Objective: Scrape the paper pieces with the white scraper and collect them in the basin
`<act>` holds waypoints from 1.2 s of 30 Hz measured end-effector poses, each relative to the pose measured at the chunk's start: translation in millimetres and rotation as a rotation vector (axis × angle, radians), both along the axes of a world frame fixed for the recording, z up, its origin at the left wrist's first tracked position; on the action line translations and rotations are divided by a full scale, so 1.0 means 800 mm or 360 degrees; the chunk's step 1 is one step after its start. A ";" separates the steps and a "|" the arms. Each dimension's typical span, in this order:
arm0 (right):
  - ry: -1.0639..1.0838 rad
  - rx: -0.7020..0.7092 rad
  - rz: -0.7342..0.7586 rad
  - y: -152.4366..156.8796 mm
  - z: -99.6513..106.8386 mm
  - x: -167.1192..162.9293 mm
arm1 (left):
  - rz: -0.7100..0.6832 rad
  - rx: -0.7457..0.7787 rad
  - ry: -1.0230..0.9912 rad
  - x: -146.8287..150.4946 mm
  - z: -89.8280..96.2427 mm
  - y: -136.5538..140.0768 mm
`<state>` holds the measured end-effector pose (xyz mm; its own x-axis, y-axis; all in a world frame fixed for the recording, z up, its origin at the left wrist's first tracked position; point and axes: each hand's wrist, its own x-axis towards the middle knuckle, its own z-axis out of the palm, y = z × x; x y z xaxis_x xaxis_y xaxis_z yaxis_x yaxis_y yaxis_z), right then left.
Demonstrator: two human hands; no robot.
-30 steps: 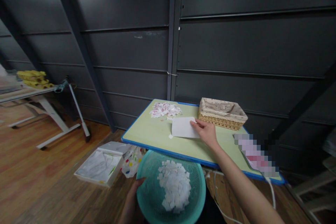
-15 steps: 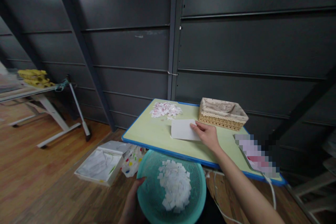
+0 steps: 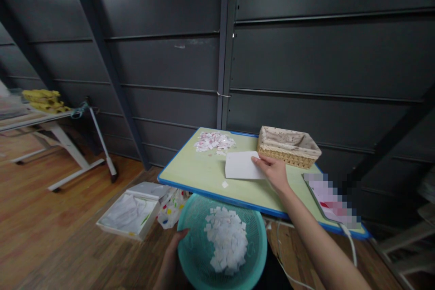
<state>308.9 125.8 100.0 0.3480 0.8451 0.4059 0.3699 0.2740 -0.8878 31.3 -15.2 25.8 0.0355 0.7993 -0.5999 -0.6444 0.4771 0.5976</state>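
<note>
My right hand (image 3: pixel 273 171) pinches the right edge of a white card (image 3: pixel 242 165) just over the green table (image 3: pixel 190 167) with its blue rim. On the tabletop near the card's lower left corner lies one small white square (image 3: pixel 224 184). My left hand (image 3: pixel 177 240) grips the left rim of a teal plastic basket (image 3: pixel 190 253), thumb over the edge and the other fingers hidden beneath. Inside this basket is a heap of small white squares (image 3: pixel 227 240). A pile of pinkish-white pieces (image 3: pixel 214 142) sits at the table's back left.
A wicker basket with a cloth lining (image 3: pixel 288 147) stands at the back right of the table. By the right edge lies a blurred-out flat device (image 3: pixel 333 201) with a white cable. An open white box (image 3: pixel 131 213) and a dotted bag (image 3: pixel 172 208) are on the floor, left.
My right hand and the card have shifted slightly right and away from me. The small white square now lies in view on the table. My left hand and the teal basket stay in place.
</note>
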 end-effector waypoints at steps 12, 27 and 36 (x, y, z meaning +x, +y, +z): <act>-0.0118 -0.0061 0.0206 0.007 0.003 -0.008 | 0.0001 0.0017 -0.0063 -0.005 -0.006 0.000; -0.0298 0.0197 0.0006 0.002 -0.003 -0.006 | -0.0006 -0.0043 -0.0079 -0.005 -0.003 0.005; -0.0207 0.0093 -0.0203 0.013 -0.010 -0.002 | 0.0001 -0.0002 -0.0113 -0.002 0.000 0.003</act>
<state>307.4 136.1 92.0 0.3921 0.7713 0.5014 0.5153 0.2674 -0.8142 29.5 -12.8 26.1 0.0777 0.7987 -0.5967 -0.6854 0.4774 0.5498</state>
